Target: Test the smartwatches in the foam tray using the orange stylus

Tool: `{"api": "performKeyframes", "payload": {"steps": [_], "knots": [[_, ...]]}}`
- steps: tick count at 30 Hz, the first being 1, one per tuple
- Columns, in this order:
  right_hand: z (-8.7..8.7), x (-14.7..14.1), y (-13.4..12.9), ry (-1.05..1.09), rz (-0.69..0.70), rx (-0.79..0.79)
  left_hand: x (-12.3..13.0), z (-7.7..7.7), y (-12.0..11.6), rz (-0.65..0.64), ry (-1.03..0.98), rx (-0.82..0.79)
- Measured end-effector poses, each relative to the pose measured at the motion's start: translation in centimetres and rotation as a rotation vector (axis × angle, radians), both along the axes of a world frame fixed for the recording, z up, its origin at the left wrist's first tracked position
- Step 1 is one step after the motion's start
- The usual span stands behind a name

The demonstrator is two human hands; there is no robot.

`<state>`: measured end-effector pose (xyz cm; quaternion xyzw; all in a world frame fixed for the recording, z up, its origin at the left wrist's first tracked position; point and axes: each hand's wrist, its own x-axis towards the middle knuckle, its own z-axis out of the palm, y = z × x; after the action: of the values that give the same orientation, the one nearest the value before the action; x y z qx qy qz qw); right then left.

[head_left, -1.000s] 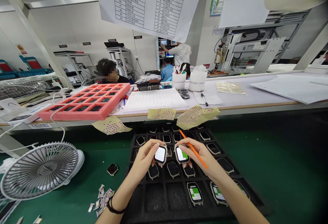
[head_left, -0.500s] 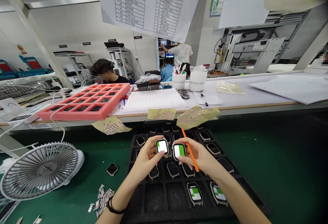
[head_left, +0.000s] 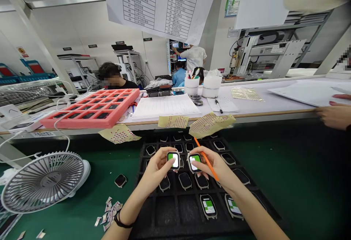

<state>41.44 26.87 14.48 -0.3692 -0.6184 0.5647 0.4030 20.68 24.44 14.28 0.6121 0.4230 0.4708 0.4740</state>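
My left hand (head_left: 157, 167) grips a watch body (head_left: 176, 160) with a lit white and green screen, its thumb on the glass. Beside it, my right hand (head_left: 212, 165) holds a second lit watch body (head_left: 194, 156), thumb on the screen, along with an orange stick (head_left: 207, 160) that slants across the fingers. Both watches are close together but apart, above a black compartment tray (head_left: 189, 205) of watch bodies. Two watches in the tray's near row, one of them a lit watch (head_left: 208, 207), show green and white screens; several others are dark.
On the green mat (head_left: 94, 176) lie a dark watch (head_left: 120, 180), small labels (head_left: 111, 212) and a fan (head_left: 45, 181) at left. Yellow sticker sheets (head_left: 212, 124) hang from the shelf edge. A pink tray (head_left: 109, 119) stands above. Another person's hand (head_left: 336, 115) is at right.
The right-hand watch and orange stick have shifted slightly right, with my thumb now over the screen. The left watch's screen shows more green. Another person's hands have appeared at the right.
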Motion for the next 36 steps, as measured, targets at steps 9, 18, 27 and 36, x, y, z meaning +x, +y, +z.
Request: {"api": "performKeyframes", "payload": {"steps": [9, 18, 27, 36], "knots": [[0.1, 0.1, 0.0, 0.01, 0.022, 0.011, 0.0, -0.3, 0.2, 0.014, -0.046, -0.002], [0.3, -0.4, -0.3, 0.036, -0.136, -0.025, 0.3, 0.7, -0.2, 0.05, 0.004, -0.096], [-0.2, -0.1, -0.1, 0.022, 0.028, -0.022, 0.0, 0.5, -0.1, -0.024, 0.012, -0.021], [-0.2, 0.4, 0.0, 0.034, 0.082, -0.013, -0.4, -0.6, 0.5, -0.068, -0.069, 0.005]]}}
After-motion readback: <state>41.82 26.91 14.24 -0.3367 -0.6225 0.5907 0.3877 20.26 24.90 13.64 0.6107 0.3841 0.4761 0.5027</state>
